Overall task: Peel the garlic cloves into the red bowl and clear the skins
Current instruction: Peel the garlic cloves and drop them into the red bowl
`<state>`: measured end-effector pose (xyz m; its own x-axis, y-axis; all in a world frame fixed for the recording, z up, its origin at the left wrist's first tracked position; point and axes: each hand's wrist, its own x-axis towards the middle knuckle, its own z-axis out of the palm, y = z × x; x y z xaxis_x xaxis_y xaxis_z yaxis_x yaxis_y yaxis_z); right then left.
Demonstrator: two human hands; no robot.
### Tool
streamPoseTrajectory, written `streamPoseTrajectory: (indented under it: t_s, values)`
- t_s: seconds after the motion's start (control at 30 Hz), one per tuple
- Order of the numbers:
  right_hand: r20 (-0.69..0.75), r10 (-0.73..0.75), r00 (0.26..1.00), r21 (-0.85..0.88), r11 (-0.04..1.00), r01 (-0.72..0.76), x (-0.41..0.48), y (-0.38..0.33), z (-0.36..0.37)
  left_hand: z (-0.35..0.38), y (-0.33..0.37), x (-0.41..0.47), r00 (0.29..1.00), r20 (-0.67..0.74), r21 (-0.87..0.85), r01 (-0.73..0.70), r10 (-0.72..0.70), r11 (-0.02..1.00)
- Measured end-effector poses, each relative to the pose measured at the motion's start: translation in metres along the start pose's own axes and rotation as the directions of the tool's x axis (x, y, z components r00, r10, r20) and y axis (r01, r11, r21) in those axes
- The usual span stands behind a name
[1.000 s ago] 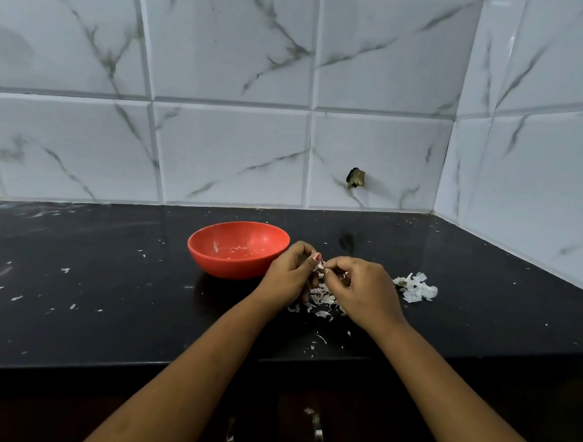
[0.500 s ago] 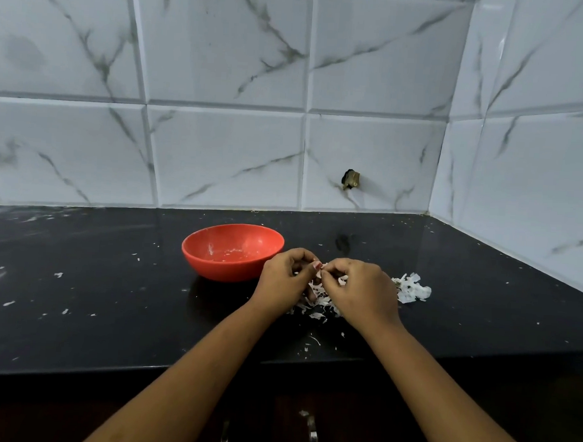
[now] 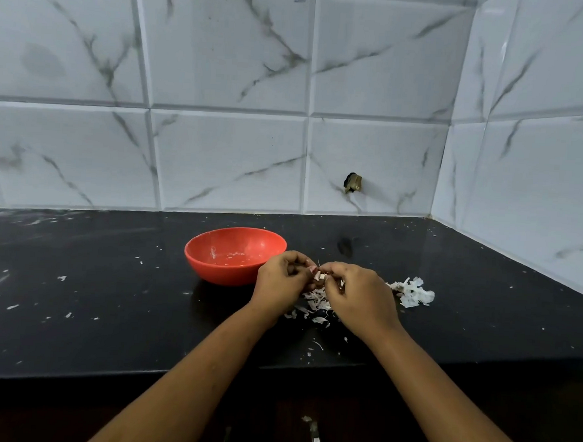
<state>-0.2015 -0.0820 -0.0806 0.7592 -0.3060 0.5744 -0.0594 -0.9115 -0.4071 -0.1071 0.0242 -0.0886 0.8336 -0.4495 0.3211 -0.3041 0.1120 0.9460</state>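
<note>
Firstly, the fingers (image 3: 296, 259) of our left hand (image 3: 282, 283): curled, tips pinching a small pale clove (image 3: 318, 275). Fingers of our right hand (image 3: 357, 297): also curled, tips pinching the same clove from the other side. We hold the clove between both hands, above the counter (image 3: 110, 296) and just right of the bowl (image 3: 219, 274).

Skins (image 3: 314, 298): a loose white heap on the counter, under and between our hands.

Second heap (image 3: 413, 291): on the counter just right of our right hand.

Bowl: red, upright, just beside our left hand. Pale bits lie on its floor; we cannot tell whether they are cloves or skin.

Flecks (image 3: 62, 278): white, scattered over the black counter left of the bowl and near the front edge.

Tiles (image 3: 225, 160): white, grey-veined, behind and at right.

Stub (image 3: 352, 182): small, dark, in the back wall.
</note>
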Motion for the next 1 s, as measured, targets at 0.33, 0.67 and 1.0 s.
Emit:
streamPoseTrajectory:
  t_s: [0.33, 0.67, 1.0]
  values:
    - [-0.101, -0.008, 0.995, 0.264, 0.964, 0.034, 0.004, 0.01, 0.006, 0.002, 0.003, -0.003, 0.987, -0.088, 0.024, -0.133, 0.134, 0.991]
    - [-0.164, -0.013, 0.986, 0.297, 0.953, 0.062, 0.005, 0.01, 0.006, 0.0, -0.004, -0.003, 0.956, -0.094, 0.369, -0.227, 0.279, 0.901]
    - [-0.145, 0.034, 0.989, 0.317, 0.948, 0.014, 0.005, 0.012, 0.006, 0.004, 0.001, -0.006, 0.976, 0.058, 0.331, -0.218, 0.21, 0.918]
